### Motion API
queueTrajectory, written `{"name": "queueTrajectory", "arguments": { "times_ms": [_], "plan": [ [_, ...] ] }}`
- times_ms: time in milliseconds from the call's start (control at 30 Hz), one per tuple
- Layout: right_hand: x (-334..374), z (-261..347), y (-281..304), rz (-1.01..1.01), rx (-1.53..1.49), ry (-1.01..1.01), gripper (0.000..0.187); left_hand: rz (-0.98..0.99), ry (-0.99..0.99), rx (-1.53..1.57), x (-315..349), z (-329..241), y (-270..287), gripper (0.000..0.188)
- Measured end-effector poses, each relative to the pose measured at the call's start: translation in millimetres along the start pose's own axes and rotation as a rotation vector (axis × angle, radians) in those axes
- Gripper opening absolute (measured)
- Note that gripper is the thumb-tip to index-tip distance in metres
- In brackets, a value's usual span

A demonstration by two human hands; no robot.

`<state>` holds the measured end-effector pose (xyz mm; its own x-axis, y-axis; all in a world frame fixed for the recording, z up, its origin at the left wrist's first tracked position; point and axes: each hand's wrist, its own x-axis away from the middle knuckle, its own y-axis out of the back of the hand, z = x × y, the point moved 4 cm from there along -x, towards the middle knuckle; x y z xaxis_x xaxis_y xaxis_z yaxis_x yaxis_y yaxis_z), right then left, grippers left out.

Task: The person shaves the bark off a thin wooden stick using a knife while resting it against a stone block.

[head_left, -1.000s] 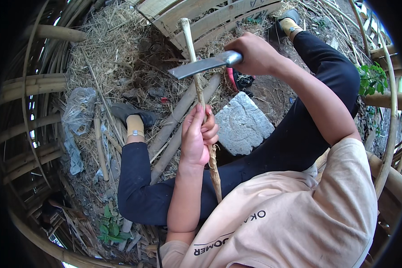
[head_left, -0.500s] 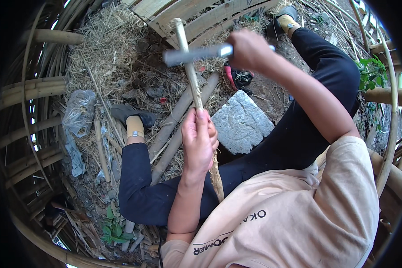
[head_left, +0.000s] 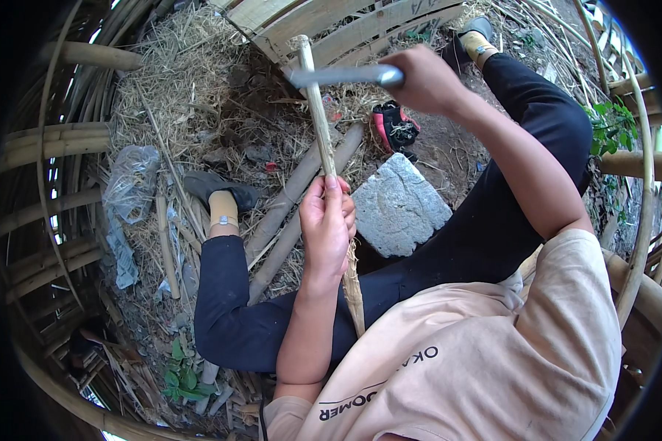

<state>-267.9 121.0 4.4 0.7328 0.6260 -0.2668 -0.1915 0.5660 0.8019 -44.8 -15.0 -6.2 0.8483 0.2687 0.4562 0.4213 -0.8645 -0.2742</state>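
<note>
My left hand (head_left: 329,220) is wrapped round the middle of a peeled wooden stick (head_left: 320,121). The stick stands roughly upright, its knobbed top away from me and its frayed lower end by my shirt. In my right hand (head_left: 428,77) is a knife (head_left: 338,76) with a long grey blade, smeared by motion. Its blade lies across the upper part of the stick; whether it cuts in cannot be made out. The knife's handle is hidden inside my closed fingers.
A square stone block (head_left: 401,206) sits between my legs, with a red and black object (head_left: 394,126) beyond it. Bamboo poles (head_left: 294,191) lie on straw-strewn ground. A wooden slatted crate (head_left: 324,33) stands ahead. Clear plastic (head_left: 130,184) lies left, near bamboo rails (head_left: 51,151).
The knife and my right hand have shifted slightly to the right, with the blade tilted a little differently. The stick's top has moved slightly right, while my left hand keeps its grip.
</note>
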Motion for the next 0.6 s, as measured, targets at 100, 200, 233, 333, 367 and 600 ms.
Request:
{"name": "queueTrajectory", "arguments": {
  "times_ms": [100,200,233,333,367,600],
  "plan": [
    [8.0,21.3,-15.3,0.178,0.079,0.045,0.011,-0.026,0.005,-0.011,-1.7,1.1,4.1,0.023],
    [16.0,30.4,-21.2,0.25,0.158,0.054,0.012,-0.045,-0.018,-0.065,-0.9,0.9,2.8,0.023],
    [16.9,28.2,-23.4,0.244,0.149,0.049,0.013,-0.049,-0.029,-0.089,-0.1,0.4,0.5,0.023],
    [14.2,17.1,-29.4,0.198,0.139,-0.006,0.014,-0.007,-0.061,-0.094,9.3,-2.5,-8.6,0.023],
    [9.3,13.2,-29.5,0.167,0.147,-0.049,0.014,-0.001,-0.04,-0.077,9.4,-3.6,-7.7,0.023],
    [-20.9,-38.4,16.4,-0.191,0.288,-0.131,0.033,0.085,-0.019,-0.054,14.3,2.0,-20.9,0.025]
  ]
}}
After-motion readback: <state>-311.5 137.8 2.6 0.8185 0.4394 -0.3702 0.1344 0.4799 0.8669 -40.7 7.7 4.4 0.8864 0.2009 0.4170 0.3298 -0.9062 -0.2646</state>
